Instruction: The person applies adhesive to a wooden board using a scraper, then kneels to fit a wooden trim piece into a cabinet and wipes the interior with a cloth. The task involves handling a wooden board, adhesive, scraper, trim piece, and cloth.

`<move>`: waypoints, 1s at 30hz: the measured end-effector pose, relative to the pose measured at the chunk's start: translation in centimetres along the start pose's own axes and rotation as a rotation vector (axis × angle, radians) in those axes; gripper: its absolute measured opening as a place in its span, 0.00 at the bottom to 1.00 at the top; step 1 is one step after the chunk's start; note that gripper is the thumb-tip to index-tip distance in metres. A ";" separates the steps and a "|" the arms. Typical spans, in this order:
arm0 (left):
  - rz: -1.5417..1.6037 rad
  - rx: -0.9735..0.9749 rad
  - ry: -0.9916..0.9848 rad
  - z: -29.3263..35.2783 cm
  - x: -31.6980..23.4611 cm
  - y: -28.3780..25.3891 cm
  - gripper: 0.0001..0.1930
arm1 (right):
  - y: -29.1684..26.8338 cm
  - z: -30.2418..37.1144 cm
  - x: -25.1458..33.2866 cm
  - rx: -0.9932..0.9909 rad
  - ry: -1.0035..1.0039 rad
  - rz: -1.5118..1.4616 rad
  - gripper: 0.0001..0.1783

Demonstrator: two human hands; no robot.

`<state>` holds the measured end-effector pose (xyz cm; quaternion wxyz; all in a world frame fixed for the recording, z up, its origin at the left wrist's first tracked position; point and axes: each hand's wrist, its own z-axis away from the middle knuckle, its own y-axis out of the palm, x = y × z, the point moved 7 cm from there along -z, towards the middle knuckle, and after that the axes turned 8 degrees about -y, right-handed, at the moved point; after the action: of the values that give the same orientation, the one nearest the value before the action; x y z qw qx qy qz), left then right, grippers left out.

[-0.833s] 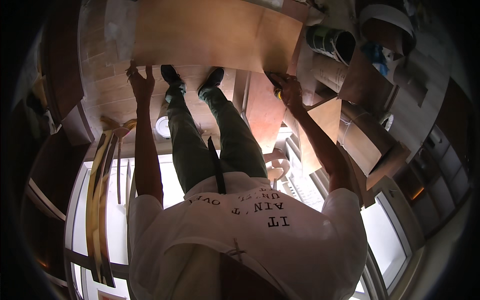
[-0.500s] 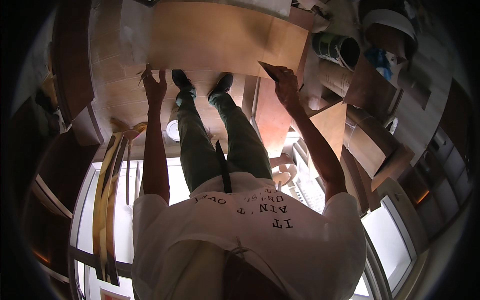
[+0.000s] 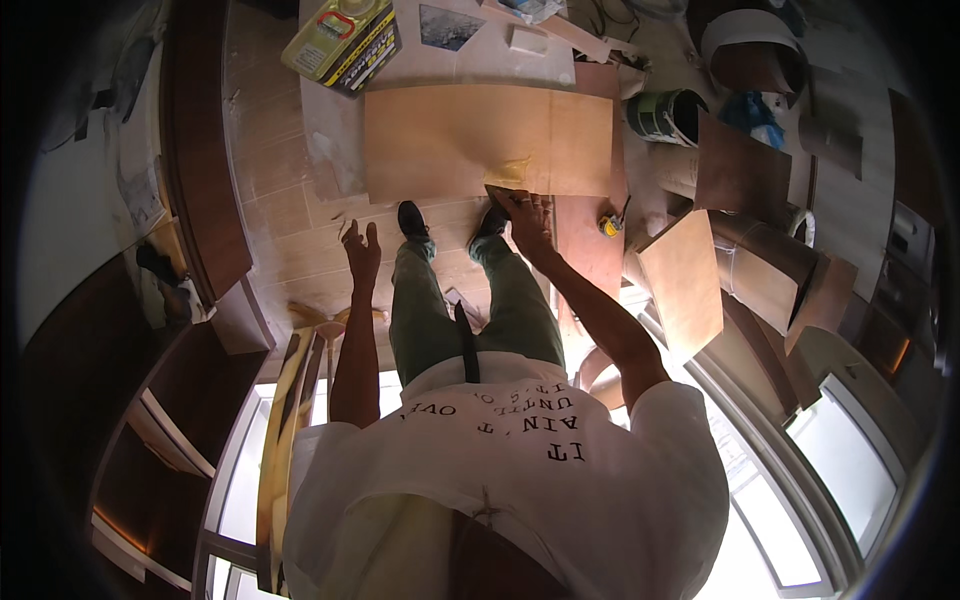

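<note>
In front of my feet lies a flat, light-brown rectangular board. A small wet yellowish patch of glue is on it, near its near edge. My right hand grips a thin, dark, flat spreader, whose edge is at the board just beside the patch. Most of the spreader is hidden by the fingers. Left of my feet, my left hand hangs apart from the board, fingers spread and nothing seen in them.
A yellow and black metal adhesive can stands beyond the board's left end. At right are a yellow tape measure, a dark green bucket on its side, and leaning brown panels. A dark wood panel edges the left side.
My right hand with the spreader has moved left along the board's near edge. The glue patch shows there now. The view has shifted, bringing the can and tape measure into sight.
</note>
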<state>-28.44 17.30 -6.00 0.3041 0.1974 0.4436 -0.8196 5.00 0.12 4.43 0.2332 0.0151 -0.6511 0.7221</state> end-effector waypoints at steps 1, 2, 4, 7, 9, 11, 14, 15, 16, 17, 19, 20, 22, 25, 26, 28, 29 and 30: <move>-0.006 0.050 0.012 0.7 0.5 -0.6 0.36 | -0.9 0.5 -0.3 -0.088 0.038 0.019 0.36; -0.013 0.092 0.046 0.3 0.8 -1.1 0.36 | -1.6 0.7 -1.2 -0.200 0.077 0.038 0.36; -0.055 0.062 0.122 0.3 2.5 -3.0 0.32 | -6.4 0.0 0.3 -0.153 0.233 -0.084 0.36; -0.161 0.264 0.076 0.4 1.0 -4.0 0.32 | -7.5 2.7 -0.3 -0.297 0.533 -0.177 0.28; -0.206 0.371 0.082 0.6 -1.9 -5.1 0.33 | -5.6 5.6 -1.8 -0.334 0.708 -0.240 0.24; -0.221 0.352 0.194 -0.1 -4.0 -6.8 0.32 | -6.0 6.8 -0.9 -0.409 0.763 -0.225 0.23; -0.108 0.345 0.192 -0.9 -7.3 -8.7 0.30 | -5.8 9.2 -1.3 -0.404 0.854 -0.240 0.22; -0.052 0.289 0.155 -0.9 -5.8 -11.2 0.30 | -4.2 8.2 -0.9 -0.390 0.830 -0.279 0.22; 0.000 0.257 0.139 -1.2 -4.9 -12.5 0.29 | -1.9 7.6 -1.4 -0.392 0.831 -0.307 0.22; 0.060 0.287 0.135 -1.5 -5.5 -11.7 0.29 | -1.4 8.4 -2.8 -0.427 0.872 -0.323 0.22; 0.174 0.359 0.126 -1.4 -6.0 -9.5 0.28 | -0.2 10.8 -5.5 -0.387 0.992 -0.335 0.23; 0.151 0.419 0.091 -1.0 -5.7 -8.9 0.29 | 0.8 11.6 -6.7 -0.372 1.023 -0.333 0.23; 0.095 0.543 0.011 0.4 -4.9 -7.9 0.29 | 2.4 13.7 -8.1 -0.338 1.049 -0.229 0.22; -0.043 0.644 -0.183 2.2 -0.4 -9.4 0.29 | 5.6 15.5 -8.2 -0.305 1.118 -0.324 0.22; -0.081 0.622 -0.190 2.9 0.2 -9.6 0.28 | 6.2 16.7 -8.6 -0.328 1.118 -0.360 0.22; -0.127 0.579 -0.216 4.2 1.6 -10.1 0.27 | 7.8 19.4 -8.7 -0.357 1.107 -0.440 0.23; -0.141 0.572 -0.215 4.4 1.5 -9.8 0.27 | 9.5 21.4 -9.7 -0.398 1.137 -0.485 0.22; -0.154 0.564 -0.213 4.4 0.9 -9.4 0.27 | 11.3 23.4 -10.8 -0.443 1.167 -0.528 0.21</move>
<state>-35.68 17.25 1.42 0.2190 0.1527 0.1781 -0.9471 3.97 -25.92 -6.08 0.7128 -0.2666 -0.5256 0.3802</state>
